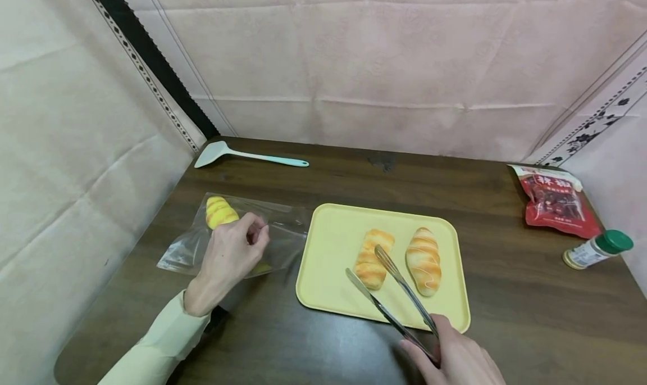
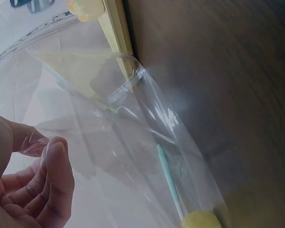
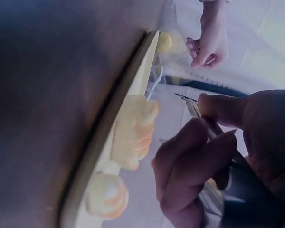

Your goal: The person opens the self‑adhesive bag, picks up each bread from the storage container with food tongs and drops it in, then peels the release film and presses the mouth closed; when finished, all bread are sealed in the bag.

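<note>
One bench carries everything. One yellow tray stands mid-bench. One clear bag lies towards the left edge; the left hand pinches its film, which looks light, limp and slippery, best taken by the lip. One pair of tongs, probably stiff, is gripped near the rear by the right hand, arms spread over the tray. One spatula lies along the far edge, at the left corner; one red packet by the far right corner. Two rolls, one ridged, one tapered, sit on the tray, likely light and soft, best held round the middle. At least one yellow roll is bagged. One jar lies near the right edge.
</note>
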The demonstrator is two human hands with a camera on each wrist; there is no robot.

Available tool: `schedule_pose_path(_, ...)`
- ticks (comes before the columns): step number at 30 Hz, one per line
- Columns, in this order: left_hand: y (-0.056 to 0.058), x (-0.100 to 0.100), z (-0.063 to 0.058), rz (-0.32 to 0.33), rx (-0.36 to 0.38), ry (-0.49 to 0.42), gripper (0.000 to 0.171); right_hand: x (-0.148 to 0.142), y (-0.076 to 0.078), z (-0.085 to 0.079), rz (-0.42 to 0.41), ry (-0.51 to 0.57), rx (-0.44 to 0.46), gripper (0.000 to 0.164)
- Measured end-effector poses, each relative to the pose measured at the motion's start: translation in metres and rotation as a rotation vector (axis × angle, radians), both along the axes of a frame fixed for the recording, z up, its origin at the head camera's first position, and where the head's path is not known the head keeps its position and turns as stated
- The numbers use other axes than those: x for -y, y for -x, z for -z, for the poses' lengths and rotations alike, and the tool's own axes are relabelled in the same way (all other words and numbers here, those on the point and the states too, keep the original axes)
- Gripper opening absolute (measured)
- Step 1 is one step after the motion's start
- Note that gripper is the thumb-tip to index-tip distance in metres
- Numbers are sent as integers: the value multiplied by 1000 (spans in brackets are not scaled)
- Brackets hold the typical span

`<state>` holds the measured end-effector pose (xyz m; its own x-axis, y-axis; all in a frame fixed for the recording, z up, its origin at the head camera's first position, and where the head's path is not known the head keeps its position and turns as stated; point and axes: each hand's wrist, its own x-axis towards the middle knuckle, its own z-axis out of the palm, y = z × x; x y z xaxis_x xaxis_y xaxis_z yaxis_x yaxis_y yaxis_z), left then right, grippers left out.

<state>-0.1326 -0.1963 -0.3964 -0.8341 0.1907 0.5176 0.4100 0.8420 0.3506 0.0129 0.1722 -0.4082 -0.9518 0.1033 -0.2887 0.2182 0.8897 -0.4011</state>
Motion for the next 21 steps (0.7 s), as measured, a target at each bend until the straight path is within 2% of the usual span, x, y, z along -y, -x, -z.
schedule_pose_path(2,1,0,1,-1,-4,1,11,-1,-8,8,43,-26,-24,58)
schedule_pose_path(5,1,-1,2,-2,-6,4,11,0,-23,21,91,-64,-177,55)
schedule_pose_path(7,2,-1,2,1,-6,6,12,1,-29,27,133,-69,-198,57)
schedule_pose_path(10,1,0,1,1,-6,7,12,1,-30,32,158,-56,-129,64)
schedule_pose_path(13,1,1,2,0,-11,8,12,1,-24,32,129,-51,-3,70)
schedule_pose_path(21,2,0,1,9,13,12,11,4,-8,24,69,-82,34,61)
